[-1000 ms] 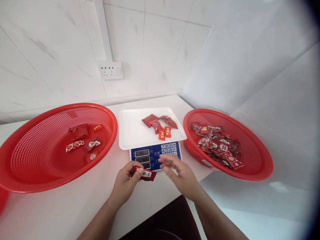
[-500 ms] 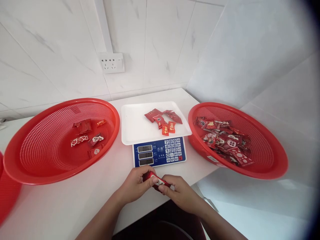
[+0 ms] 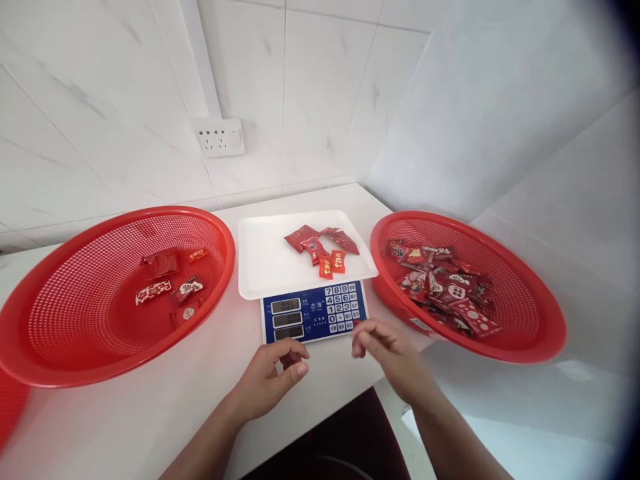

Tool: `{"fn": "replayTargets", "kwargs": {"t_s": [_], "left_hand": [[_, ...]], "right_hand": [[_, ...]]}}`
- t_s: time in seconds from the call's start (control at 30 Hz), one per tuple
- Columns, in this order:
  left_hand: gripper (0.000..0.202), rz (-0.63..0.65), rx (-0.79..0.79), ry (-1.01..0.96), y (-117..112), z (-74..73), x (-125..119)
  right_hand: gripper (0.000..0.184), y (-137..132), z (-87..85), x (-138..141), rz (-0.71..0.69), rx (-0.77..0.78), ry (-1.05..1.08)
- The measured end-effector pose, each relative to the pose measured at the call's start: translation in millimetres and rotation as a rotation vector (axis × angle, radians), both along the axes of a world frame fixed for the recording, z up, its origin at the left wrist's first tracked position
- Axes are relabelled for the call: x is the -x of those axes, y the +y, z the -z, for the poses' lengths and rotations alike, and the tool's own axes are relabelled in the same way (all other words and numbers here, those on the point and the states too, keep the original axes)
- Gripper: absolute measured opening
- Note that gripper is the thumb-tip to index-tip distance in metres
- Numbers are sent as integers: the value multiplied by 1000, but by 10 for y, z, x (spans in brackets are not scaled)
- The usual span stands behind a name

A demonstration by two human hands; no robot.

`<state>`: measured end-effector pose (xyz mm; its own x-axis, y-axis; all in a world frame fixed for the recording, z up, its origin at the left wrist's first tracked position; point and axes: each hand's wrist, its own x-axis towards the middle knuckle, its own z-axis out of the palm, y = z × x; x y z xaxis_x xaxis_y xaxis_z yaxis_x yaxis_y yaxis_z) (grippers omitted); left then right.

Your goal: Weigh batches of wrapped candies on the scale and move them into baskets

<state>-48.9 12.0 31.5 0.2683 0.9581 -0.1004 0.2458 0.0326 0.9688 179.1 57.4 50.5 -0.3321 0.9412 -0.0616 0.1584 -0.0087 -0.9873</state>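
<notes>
My left hand (image 3: 270,380) rests on the white counter just in front of the scale, fingers curled shut around a red candy packet (image 3: 289,361) of which only a sliver shows. My right hand (image 3: 387,350) hovers to the right of it, near the scale's front right corner, fingers loosely apart and holding nothing. The blue-panelled electronic scale (image 3: 313,312) carries a white tray (image 3: 260,260) with several red wrapped candies (image 3: 323,248) on it.
A large red mesh basket (image 3: 223,267) on the left holds several candies (image 3: 170,283). A second red basket (image 3: 505,353) on the right holds a bigger pile of candies (image 3: 443,287). A wall socket (image 3: 220,137) sits on the tiled wall behind. The counter edge runs just below my hands.
Both hands were together on the candy packet half a second ago. My right hand has let go and moved right; the packet stays in my curled left hand.
</notes>
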Motion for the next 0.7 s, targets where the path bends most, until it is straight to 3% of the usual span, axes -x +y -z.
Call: {"fn": "replayTargets", "kwargs": {"t_s": [0.13,0.23,0.3,0.5,0.7], "left_hand": [[24,-41,-76,103,3,3,14],[24,-118,-150,162,13,-9,73],[24,-253,-189,203,30,-27,162],[32,-739,-227,331,94,-130,601],[43,-955,-170,543,75,-287,1062]], "right_hand": [[31,-159,333,235,-219,24,-229],[32,-262,591,350,-275,-133,-356],[34,-297,692,374,-292,-245,-413],[35,-297,745,340,-301,-335,-393],[34,-313,754,323,-299,-399,-366]]}}
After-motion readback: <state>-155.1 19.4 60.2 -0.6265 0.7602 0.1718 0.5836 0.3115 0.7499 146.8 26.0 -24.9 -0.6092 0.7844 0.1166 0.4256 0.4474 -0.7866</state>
